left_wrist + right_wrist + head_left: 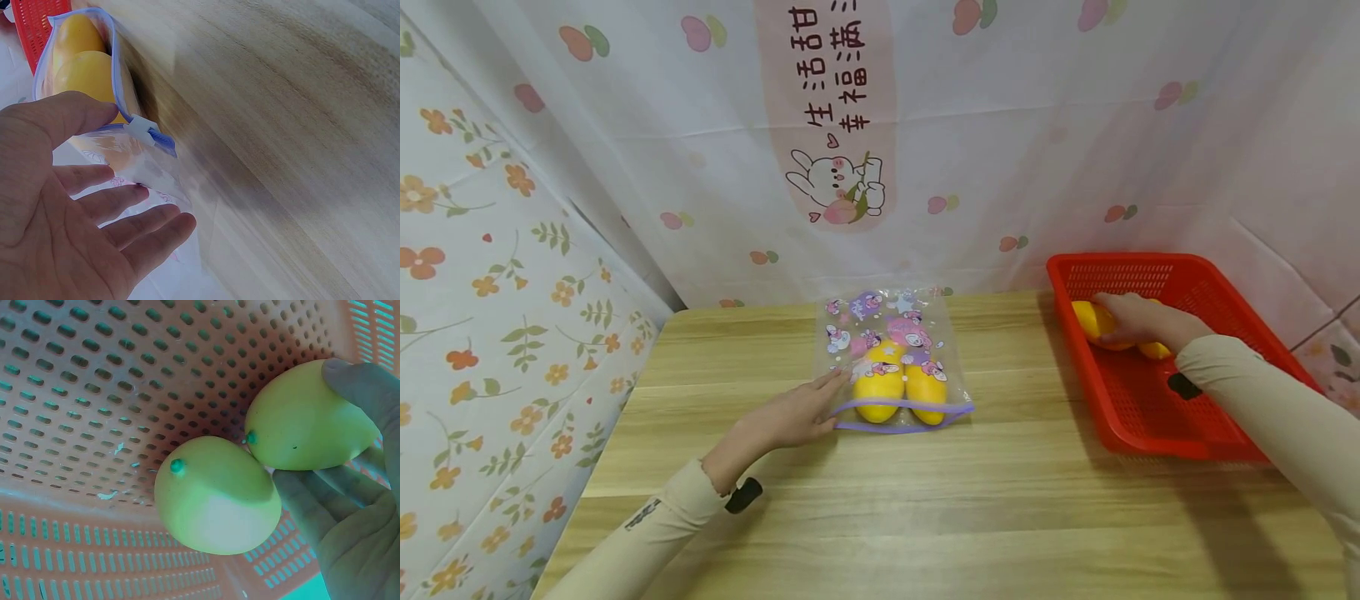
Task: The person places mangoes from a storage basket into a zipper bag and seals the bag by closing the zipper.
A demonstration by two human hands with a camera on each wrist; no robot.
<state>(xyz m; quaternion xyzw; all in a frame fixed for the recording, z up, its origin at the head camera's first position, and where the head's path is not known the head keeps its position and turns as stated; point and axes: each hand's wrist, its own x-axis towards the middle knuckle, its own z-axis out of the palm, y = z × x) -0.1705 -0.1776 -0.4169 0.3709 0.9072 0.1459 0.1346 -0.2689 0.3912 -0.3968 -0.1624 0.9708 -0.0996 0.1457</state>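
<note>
A clear zip bag (953,379) with a purple rim and cartoon prints lies on the table, two yellow mangoes (880,387) inside near its mouth. My left hand (793,418) is at the bag's left corner, fingers nearly straight. In the left wrist view its thumb lies at the rim, close to a white slider (144,127). Over in the red basket (1097,400), my right hand (1141,319) grips a mango (306,419), thumb on one side and fingers on the other. Another mango (215,497) lies right against it on the basket floor.
The basket stands at the right of the wooden table (910,517), its slotted walls rising around the right hand. A printed curtain (985,150) hangs behind the table's back edge, and a flowered cloth (497,333) covers the left side.
</note>
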